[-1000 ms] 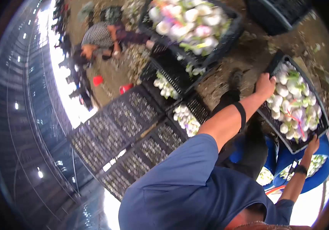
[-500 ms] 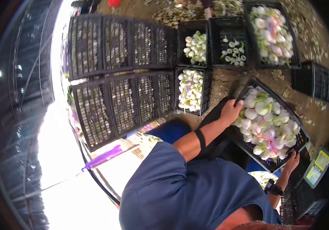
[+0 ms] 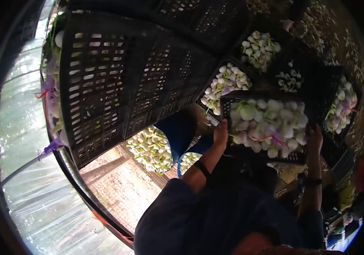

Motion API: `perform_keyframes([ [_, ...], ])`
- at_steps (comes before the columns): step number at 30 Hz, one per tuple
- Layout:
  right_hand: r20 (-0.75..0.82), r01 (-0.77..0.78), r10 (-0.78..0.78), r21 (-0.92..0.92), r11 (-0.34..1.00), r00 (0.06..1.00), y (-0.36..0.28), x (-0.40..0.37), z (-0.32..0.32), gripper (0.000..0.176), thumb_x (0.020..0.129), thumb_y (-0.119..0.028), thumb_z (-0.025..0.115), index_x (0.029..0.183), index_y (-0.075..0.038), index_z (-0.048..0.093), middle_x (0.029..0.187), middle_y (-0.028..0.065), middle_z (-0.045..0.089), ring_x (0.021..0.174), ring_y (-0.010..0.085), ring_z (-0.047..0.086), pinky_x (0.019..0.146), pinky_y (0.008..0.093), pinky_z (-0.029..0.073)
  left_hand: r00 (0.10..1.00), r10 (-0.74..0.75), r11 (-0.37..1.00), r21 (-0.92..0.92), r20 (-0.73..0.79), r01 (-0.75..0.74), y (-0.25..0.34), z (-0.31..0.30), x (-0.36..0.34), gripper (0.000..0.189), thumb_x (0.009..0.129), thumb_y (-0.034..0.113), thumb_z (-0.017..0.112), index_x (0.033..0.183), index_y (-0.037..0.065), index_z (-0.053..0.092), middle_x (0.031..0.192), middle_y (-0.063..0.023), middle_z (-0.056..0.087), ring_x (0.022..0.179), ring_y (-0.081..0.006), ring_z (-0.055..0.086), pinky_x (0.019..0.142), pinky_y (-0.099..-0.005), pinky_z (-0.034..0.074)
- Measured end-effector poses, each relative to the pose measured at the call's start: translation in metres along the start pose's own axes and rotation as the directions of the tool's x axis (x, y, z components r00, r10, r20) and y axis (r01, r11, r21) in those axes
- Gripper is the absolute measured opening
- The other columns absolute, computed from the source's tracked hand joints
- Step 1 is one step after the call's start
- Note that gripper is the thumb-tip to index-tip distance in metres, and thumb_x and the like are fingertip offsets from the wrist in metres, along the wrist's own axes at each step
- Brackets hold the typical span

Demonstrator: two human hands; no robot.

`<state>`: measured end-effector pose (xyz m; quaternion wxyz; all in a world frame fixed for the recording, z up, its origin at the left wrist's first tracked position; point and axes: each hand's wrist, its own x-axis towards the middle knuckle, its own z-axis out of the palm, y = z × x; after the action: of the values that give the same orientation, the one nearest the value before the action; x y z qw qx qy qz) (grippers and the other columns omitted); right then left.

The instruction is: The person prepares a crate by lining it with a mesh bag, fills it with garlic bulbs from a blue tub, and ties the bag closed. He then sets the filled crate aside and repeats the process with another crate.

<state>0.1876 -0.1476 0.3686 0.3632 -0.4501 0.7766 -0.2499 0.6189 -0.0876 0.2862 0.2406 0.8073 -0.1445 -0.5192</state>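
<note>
I hold a black plastic crate (image 3: 271,158) level in front of me, heaped with white round bulb vegetables (image 3: 267,121), some tied with pink bands. My left hand (image 3: 221,131) grips the crate's left end, and a black band sits on that wrist. My right hand (image 3: 316,138) grips its right end, with a dark watch on that wrist. My blue-shirted shoulders fill the bottom of the view.
A tall stack of empty black crates (image 3: 118,76) stands close on the left. Crates with the same white vegetables sit on the dirt floor beyond (image 3: 226,83), (image 3: 258,49), (image 3: 339,106). Blue tubs (image 3: 177,136) holding more vegetables (image 3: 150,148) stand below. Clear plastic sheeting (image 3: 25,170) lies far left.
The view has swung round while both hands kept hold of the full crate. The crate has come level in front of me, nearer the stacked empty crates and the blue tubs.
</note>
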Motion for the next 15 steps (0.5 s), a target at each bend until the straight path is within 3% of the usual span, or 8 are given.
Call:
perform_keyframes([
  [1,0.087,0.023,-0.027,0.045,0.999,0.996,-0.026,0.019,0.024,0.04,0.088,-0.007,0.046,0.126,0.003,0.051,0.117,0.0117,0.06,0.104,0.0165,0.056,0.092,0.0288,0.042,0.998,-0.054,0.994,-0.099,-0.017,0.052,-0.002,-0.016,0.012,0.055,0.094,0.046,0.047,0.117,-0.003,0.055,0.094,-0.0149,0.062,0.084,-0.0283,0.058,0.077,-0.0367,0.044],
  [2,0.168,-0.113,0.099,0.077,0.991,0.981,-0.06,0.038,0.05,0.041,0.088,-0.005,0.048,0.128,0.002,0.05,0.117,0.0099,0.061,0.104,0.0134,0.055,0.091,0.0271,0.042,0.993,-0.111,0.975,-0.197,-0.028,0.104,-0.004,-0.03,0.023,0.053,0.095,0.045,0.045,0.118,-0.002,0.055,0.092,-0.0123,0.062,0.081,-0.0258,0.057,0.076,-0.0338,0.044],
  [4,0.254,-0.024,0.012,0.046,0.999,0.967,-0.096,0.07,0.102,0.043,0.087,-0.002,0.05,0.13,-0.002,0.05,0.116,0.0084,0.061,0.103,0.0111,0.053,0.09,0.0262,0.042,0.982,-0.144,0.946,-0.306,-0.118,0.102,-0.003,-0.048,0.033,0.052,0.096,0.044,0.043,0.12,0.0,0.055,0.093,-0.0099,0.061,0.08,-0.0239,0.055,0.076,-0.0325,0.044],
  [5,0.311,0.115,-0.089,-0.068,0.991,0.946,-0.1,0.091,0.127,0.044,0.087,-0.004,0.051,0.13,-0.003,0.05,0.118,0.0099,0.061,0.104,0.0134,0.055,0.091,0.0275,0.042,0.963,-0.166,0.918,-0.39,-0.212,0.072,-0.001,-0.056,0.035,0.051,0.097,0.044,0.042,0.121,0.001,0.055,0.094,-0.0076,0.06,0.08,-0.0221,0.053,0.076,-0.0312,0.044],
  [6,0.283,0.084,-0.041,-0.143,0.986,0.958,-0.105,0.107,0.157,0.044,0.086,-0.007,0.052,0.13,-0.006,0.051,0.116,0.0154,0.062,0.106,0.02,0.059,0.09,0.0308,0.043,0.964,-0.202,0.826,-0.559,-0.175,0.071,0.004,-0.064,0.036,0.056,0.094,0.049,0.045,0.123,0.002,0.054,0.115,-0.0086,0.06,0.098,-0.0206,0.059,0.083,-0.0336,0.047],
  [8,0.362,0.119,-0.035,-0.212,0.97,0.931,-0.117,0.136,0.211,0.043,0.088,-0.013,0.052,0.131,-0.016,0.052,0.112,0.021,0.062,0.108,0.0352,0.058,0.09,0.0384,0.044,0.949,-0.26,0.717,-0.694,-0.178,0.066,-0.017,-0.073,0.06,0.059,0.095,0.05,0.043,0.127,0.001,0.049,0.117,-0.0082,0.059,0.102,-0.0226,0.059,0.086,-0.0347,0.047],
  [11,0.439,0.196,-0.041,-0.315,0.929,0.898,-0.189,0.148,0.262,0.041,0.088,-0.016,0.056,0.129,-0.013,0.053,0.116,0.0213,0.06,0.108,0.0375,0.057,0.089,0.0417,0.043,0.919,-0.331,0.71,-0.698,-0.215,0.092,-0.034,-0.084,0.09,0.059,0.096,0.05,0.04,0.13,0.002,0.046,0.12,-0.008,0.059,0.102,-0.0241,0.06,0.084,-0.036,0.049],
  [15,0.467,0.277,-0.169,-0.172,0.945,0.868,-0.157,0.186,0.342,0.043,0.088,-0.015,0.055,0.131,-0.012,0.05,0.115,0.0227,0.059,0.107,0.0399,0.056,0.088,0.0436,0.045,0.92,-0.339,0.749,-0.648,-0.196,0.138,-0.046,-0.09,0.122,0.065,0.096,0.05,0.038,0.135,-0.002,0.042,0.128,-0.0139,0.053,0.113,-0.0248,0.053,0.093,-0.0344,0.043],
])
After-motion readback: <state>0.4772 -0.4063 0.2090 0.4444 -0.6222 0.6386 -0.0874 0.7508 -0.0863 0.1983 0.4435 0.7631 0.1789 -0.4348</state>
